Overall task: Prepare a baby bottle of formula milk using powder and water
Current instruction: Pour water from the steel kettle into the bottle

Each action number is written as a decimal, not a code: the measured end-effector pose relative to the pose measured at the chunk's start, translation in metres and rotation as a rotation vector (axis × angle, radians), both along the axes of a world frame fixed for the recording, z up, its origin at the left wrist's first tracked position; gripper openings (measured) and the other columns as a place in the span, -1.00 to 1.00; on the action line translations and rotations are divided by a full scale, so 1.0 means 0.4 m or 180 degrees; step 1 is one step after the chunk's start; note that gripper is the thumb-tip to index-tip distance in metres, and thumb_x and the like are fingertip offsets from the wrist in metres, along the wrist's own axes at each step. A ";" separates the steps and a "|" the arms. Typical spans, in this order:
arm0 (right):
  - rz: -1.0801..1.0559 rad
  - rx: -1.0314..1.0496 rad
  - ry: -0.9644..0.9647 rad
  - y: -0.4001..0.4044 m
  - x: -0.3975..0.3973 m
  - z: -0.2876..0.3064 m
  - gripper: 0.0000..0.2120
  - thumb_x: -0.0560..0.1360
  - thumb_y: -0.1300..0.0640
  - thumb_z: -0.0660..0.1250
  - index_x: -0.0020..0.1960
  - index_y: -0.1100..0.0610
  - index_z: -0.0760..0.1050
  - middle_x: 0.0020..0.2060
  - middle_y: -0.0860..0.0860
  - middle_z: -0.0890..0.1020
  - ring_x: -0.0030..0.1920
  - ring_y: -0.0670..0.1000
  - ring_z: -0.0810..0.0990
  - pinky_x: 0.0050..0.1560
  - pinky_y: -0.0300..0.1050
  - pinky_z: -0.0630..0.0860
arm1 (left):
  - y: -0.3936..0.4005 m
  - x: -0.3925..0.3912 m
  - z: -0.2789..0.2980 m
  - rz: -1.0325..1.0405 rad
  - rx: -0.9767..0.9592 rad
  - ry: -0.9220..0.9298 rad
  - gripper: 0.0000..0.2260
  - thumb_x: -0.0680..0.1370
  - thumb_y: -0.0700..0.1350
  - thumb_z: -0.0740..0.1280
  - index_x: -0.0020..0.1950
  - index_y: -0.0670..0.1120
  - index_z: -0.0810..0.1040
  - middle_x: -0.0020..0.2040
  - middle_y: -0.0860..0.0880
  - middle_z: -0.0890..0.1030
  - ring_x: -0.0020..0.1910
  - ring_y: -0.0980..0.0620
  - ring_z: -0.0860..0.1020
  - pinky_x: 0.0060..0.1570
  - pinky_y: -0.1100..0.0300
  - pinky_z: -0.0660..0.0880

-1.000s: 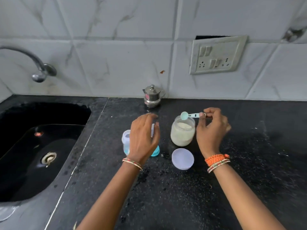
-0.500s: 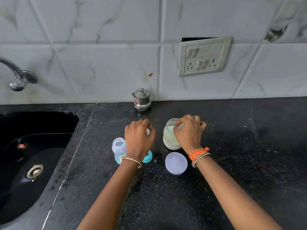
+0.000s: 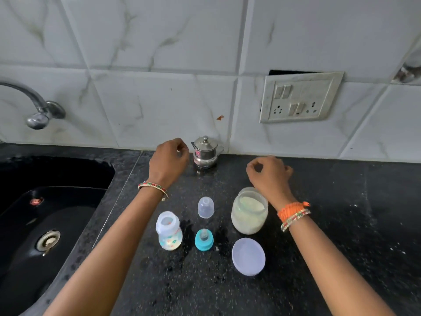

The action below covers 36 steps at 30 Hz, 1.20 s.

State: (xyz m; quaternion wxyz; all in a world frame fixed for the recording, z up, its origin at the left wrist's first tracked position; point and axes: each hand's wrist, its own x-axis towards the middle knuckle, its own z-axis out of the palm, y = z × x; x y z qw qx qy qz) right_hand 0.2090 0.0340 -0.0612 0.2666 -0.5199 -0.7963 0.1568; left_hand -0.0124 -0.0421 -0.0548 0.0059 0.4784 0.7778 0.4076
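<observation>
Step looks like the switch from powder to water: bottle [image 3: 168,231] stands open on the bench [image 3: 319,224] at 7 o'clock of the group, some powder seemingly in its base. Left hand [image 3: 168,162] is loosely curled, empty, just beside the steel pot [image 3: 206,151] at 12 o'clock. Right hand [image 3: 270,174] is curled with fingers pinched, above and behind the jar [image 3: 249,210]; can't tell if it grips anything.

Next move, my guess: left hand closes on the pot, lifts, pours into the narrow bottle neck. Needs a steady tilt.

Teat ring [image 3: 204,239] and clear cap [image 3: 206,207] sit between bottle and jar; jar lid [image 3: 248,256] at 5 o'clock.

Unclear: scoop not visible, maybe in the jar; pot contents hidden by its lid; bottle fill level hard to read.
</observation>
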 end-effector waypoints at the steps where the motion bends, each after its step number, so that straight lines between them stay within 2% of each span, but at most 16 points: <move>1: 0.0101 -0.0159 0.0109 0.046 -0.031 0.002 -0.86 0.50 0.07 0.28 -0.08 0.06 0.61 -0.06 -0.02 0.65 0.06 0.04 0.54 0.20 0.05 0.30 | 0.025 -0.022 -0.001 -0.0044 -0.0044 -0.0043 -0.88 0.48 -0.15 0.25 -0.08 -0.10 0.57 -0.13 -0.02 0.63 -0.11 -0.08 0.57 -0.16 0.05 0.53; 4: 0.0308 -0.0742 0.0319 0.195 -0.135 -0.030 -0.83 0.49 0.18 0.31 0.05 0.15 0.59 0.04 0.08 0.65 0.11 0.10 0.59 0.20 -0.04 0.47 | 0.093 -0.071 -0.017 -0.0198 -0.0262 -0.0004 -0.81 0.48 -0.18 0.26 0.06 -0.09 0.54 0.03 -0.01 0.61 0.03 -0.07 0.55 -0.06 0.05 0.51; 7: 0.0525 -0.1258 -0.0075 0.296 -0.229 -0.069 -0.54 0.49 0.11 0.37 0.34 0.22 0.40 0.30 0.15 0.48 0.30 0.14 0.46 0.27 -0.10 0.37 | 0.148 -0.103 -0.052 -0.0265 -0.0574 0.0047 -0.74 0.47 -0.20 0.25 0.16 -0.10 0.50 0.14 -0.05 0.58 0.10 -0.08 0.53 0.00 0.01 0.51; 10: 0.0862 -0.1723 -0.0284 0.339 -0.294 -0.120 -0.35 0.44 0.02 0.44 0.40 0.23 0.26 0.34 0.14 0.42 0.33 0.14 0.42 0.24 -0.07 0.37 | 0.187 -0.137 -0.095 -0.0260 -0.0706 -0.0103 -0.72 0.46 -0.20 0.25 0.17 -0.09 0.49 0.15 -0.05 0.57 0.09 -0.08 0.53 0.00 0.01 0.51; 11: 0.0888 -0.1792 -0.0191 0.345 -0.306 -0.139 -0.37 0.43 0.01 0.45 0.36 0.22 0.28 0.29 0.12 0.46 0.28 0.12 0.45 0.18 -0.09 0.40 | 0.196 -0.148 -0.109 -0.0261 -0.0755 -0.0148 -0.71 0.46 -0.20 0.24 0.17 -0.09 0.48 0.15 -0.04 0.56 0.09 -0.08 0.53 0.00 0.02 0.51; 12: 0.0890 -0.1763 -0.0042 0.351 -0.312 -0.157 -0.47 0.42 0.02 0.47 0.26 0.18 0.34 0.18 0.09 0.51 0.17 0.09 0.49 0.07 -0.15 0.42 | 0.202 -0.155 -0.121 -0.0271 -0.0802 -0.0177 -0.72 0.46 -0.20 0.24 0.17 -0.09 0.48 0.15 -0.05 0.56 0.09 -0.07 0.53 0.00 0.03 0.51; 14: 0.0847 -0.1619 0.0235 0.363 -0.316 -0.182 -0.74 0.40 0.04 0.49 -0.11 0.05 0.40 -0.15 -0.03 0.53 -0.10 0.00 0.51 -0.16 -0.21 0.43 | 0.212 -0.164 -0.142 -0.0290 -0.0865 -0.0250 -0.73 0.47 -0.20 0.24 0.16 -0.11 0.49 0.15 -0.07 0.57 0.11 -0.08 0.53 0.02 0.02 0.51; 15: 0.0841 -0.1668 0.0392 0.368 -0.311 -0.190 -0.70 0.38 0.07 0.50 -0.24 0.02 0.35 -0.25 -0.04 0.52 -0.16 0.01 0.53 -0.18 -0.17 0.50 | 0.215 -0.163 -0.150 -0.0309 -0.0889 -0.0303 -0.74 0.47 -0.20 0.24 0.15 -0.11 0.49 0.15 -0.07 0.57 0.11 -0.08 0.53 0.03 0.01 0.51; 17: 0.0782 -0.1778 0.0664 0.367 -0.301 -0.195 -0.63 0.36 0.16 0.53 -0.36 0.07 0.31 -0.31 0.01 0.54 -0.18 0.05 0.60 -0.06 -0.06 0.59 | 0.216 -0.158 -0.157 -0.0352 -0.0914 -0.0413 -0.75 0.46 -0.21 0.24 0.13 -0.11 0.49 0.13 -0.06 0.58 0.09 -0.08 0.53 0.03 0.00 0.51; 21: 0.0671 -0.1422 0.0710 0.328 -0.280 -0.174 -0.57 0.34 0.22 0.54 -0.44 0.09 0.28 -0.47 -0.03 0.43 -0.38 -0.09 0.42 -0.24 -0.18 0.45 | 0.190 -0.152 -0.140 -0.0487 -0.0829 -0.0488 -0.76 0.45 -0.23 0.24 0.10 -0.11 0.50 0.07 -0.06 0.59 0.01 -0.08 0.54 0.00 0.02 0.52; 23: 0.0693 -0.1360 0.0790 0.307 -0.260 -0.150 -0.57 0.34 0.26 0.53 -0.45 0.10 0.29 -0.47 -0.01 0.44 -0.32 -0.03 0.47 -0.20 -0.13 0.55 | 0.162 -0.150 -0.125 -0.0492 -0.0683 -0.0552 -0.77 0.45 -0.24 0.24 0.08 -0.12 0.50 0.05 -0.05 0.59 -0.04 -0.05 0.53 -0.06 0.11 0.47; 26: 0.0813 -0.1519 0.1115 0.259 -0.223 -0.089 -0.60 0.36 0.31 0.50 -0.43 0.15 0.30 -0.32 0.11 0.54 -0.12 0.10 0.62 -0.02 0.10 0.63 | 0.095 -0.130 -0.093 -0.0531 -0.0509 -0.0638 -0.77 0.46 -0.27 0.24 0.09 -0.15 0.52 0.02 -0.04 0.57 -0.07 0.03 0.49 -0.09 0.22 0.36; 28: 0.1025 -0.1490 0.1171 0.216 -0.202 -0.037 -0.63 0.37 0.33 0.49 -0.41 0.16 0.31 -0.22 0.16 0.57 -0.04 0.12 0.64 -0.03 0.08 0.64 | 0.038 -0.113 -0.076 -0.0552 -0.0399 -0.0717 -0.78 0.46 -0.29 0.24 0.09 -0.17 0.52 -0.01 -0.01 0.55 -0.09 0.05 0.48 -0.10 0.26 0.33; 31: 0.1320 -0.1397 0.1102 0.133 -0.165 0.043 -0.69 0.38 0.32 0.48 -0.36 0.19 0.35 -0.28 0.08 0.59 -0.12 0.04 0.66 -0.12 -0.06 0.67 | -0.064 -0.090 -0.068 -0.0554 -0.0161 -0.0946 -0.77 0.45 -0.33 0.23 0.07 -0.15 0.52 -0.02 0.01 0.55 -0.16 0.07 0.49 -0.14 0.25 0.35; 33: 0.1459 -0.1358 0.1018 0.083 -0.146 0.076 -0.69 0.39 0.31 0.47 -0.35 0.17 0.35 -0.26 0.10 0.62 -0.15 0.04 0.67 -0.12 -0.06 0.67 | -0.126 -0.085 -0.086 -0.0494 -0.0087 -0.1035 -0.74 0.45 -0.33 0.22 0.08 -0.10 0.49 -0.02 0.02 0.55 -0.22 0.08 0.48 -0.21 0.26 0.38; 36: 0.1695 -0.1456 0.0831 0.004 -0.121 0.098 -0.70 0.41 0.29 0.45 -0.34 0.15 0.35 -0.22 0.14 0.63 -0.16 0.06 0.67 -0.11 -0.04 0.66 | -0.222 -0.074 -0.133 -0.0332 -0.0108 -0.1300 -0.63 0.47 -0.34 0.19 0.25 -0.09 0.37 0.02 -0.03 0.53 -0.30 0.08 0.44 -0.34 0.26 0.41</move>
